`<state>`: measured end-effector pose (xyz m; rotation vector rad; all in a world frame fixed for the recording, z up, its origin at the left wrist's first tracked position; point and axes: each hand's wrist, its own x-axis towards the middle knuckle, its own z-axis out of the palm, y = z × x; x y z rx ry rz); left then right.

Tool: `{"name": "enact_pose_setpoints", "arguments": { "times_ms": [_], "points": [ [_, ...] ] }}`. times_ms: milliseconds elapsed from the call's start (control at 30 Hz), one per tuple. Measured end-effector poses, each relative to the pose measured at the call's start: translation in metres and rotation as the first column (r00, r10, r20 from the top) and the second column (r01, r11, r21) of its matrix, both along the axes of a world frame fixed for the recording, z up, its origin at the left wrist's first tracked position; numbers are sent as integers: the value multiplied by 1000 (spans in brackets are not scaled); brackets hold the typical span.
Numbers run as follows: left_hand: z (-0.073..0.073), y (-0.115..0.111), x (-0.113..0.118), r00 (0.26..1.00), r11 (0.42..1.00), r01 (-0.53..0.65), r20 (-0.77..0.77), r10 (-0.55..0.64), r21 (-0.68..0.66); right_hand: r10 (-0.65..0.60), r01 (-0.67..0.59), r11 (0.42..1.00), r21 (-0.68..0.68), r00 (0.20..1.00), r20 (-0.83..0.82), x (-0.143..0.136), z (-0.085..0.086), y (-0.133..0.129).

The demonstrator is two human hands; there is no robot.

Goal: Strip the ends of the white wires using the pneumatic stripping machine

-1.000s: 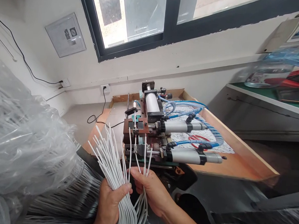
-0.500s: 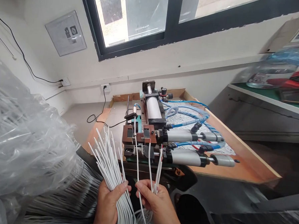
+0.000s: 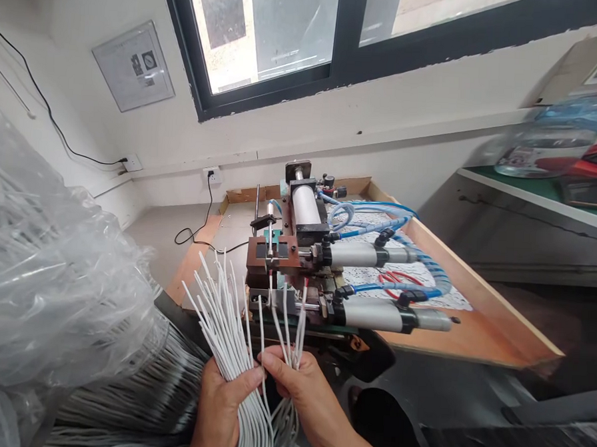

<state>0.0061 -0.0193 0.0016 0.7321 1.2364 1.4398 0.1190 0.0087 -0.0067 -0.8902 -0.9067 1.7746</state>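
My left hand (image 3: pixel 226 403) is wrapped round a thick bundle of white cables (image 3: pixel 225 333), whose free ends fan upward. My right hand (image 3: pixel 297 390), just beside it, is closed on several white cables (image 3: pixel 300 334); at least one has a reddish tip. Its thumb and forefinger meet at a single cable by my left thumb. Beyond the hands stands a pneumatic wire-stripping machine (image 3: pixel 302 240) with silver cylinders. One cable from the right hand reaches up to its brown jaw blocks (image 3: pixel 277 250), which sit close together. Whether the jaws grip its end is hidden.
Clear plastic wrapping (image 3: pixel 75 292) with more cables bulges up on the left. Blue air hoses (image 3: pixel 403 222) curl over the wooden tray (image 3: pixel 493 320) around the machine. A shelf (image 3: pixel 540 186) at right carries a plastic jug (image 3: pixel 537 146). A black power cord runs behind.
My right hand has moved left, up against my left hand, with its cables. On the machine, the right brown jaw block has slid left and closed against the other.
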Motion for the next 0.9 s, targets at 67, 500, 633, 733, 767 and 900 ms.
{"name": "enact_pose_setpoints", "arguments": {
  "times_ms": [67,500,633,733,767,900],
  "points": [
    [2,2,-1,1000,1000,-13,16,13,-6,-93,93,996,-15,996,2,0,-2,-2],
    [13,23,-1,992,993,-113,60,114,-22,-306,264,933,-245,940,-153,-4,7,21],
    [14,26,0,991,992,-125,47,126,-34,-295,219,925,-309,929,-223,-4,8,26],
    [16,26,2,991,992,-122,48,124,-41,-242,147,925,-351,940,-242,-4,11,27],
    [16,26,3,992,993,-112,48,114,-40,-209,109,926,-360,945,-251,-5,12,27],
    [13,24,6,999,1000,-24,48,25,-15,-72,-9,954,-298,963,-260,-8,15,24]
  ]
}}
